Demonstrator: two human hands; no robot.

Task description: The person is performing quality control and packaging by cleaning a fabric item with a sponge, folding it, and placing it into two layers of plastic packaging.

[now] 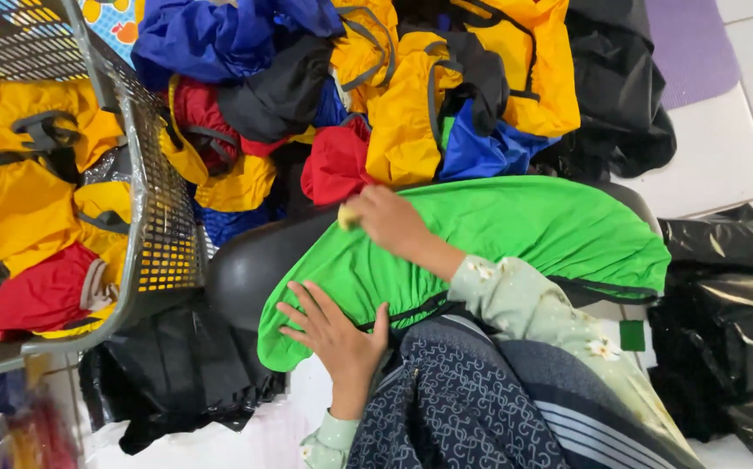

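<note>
A bright green fabric cover lies stretched over a rounded black form across the person's lap, in the middle of the view. The left hand rests flat on the near edge of the green fabric, fingers spread and open, holding nothing. The right hand lies on top of the fabric further up, fingers curled around a small pale yellow thing — what it is cannot be told. Just beyond the cover sits a heap of yellow, blue, red and black garments on the floor. To the left stands a grey mesh basket with more yellow and red pieces inside. Black plastic bags lie at the right on the white tiled floor.
</note>
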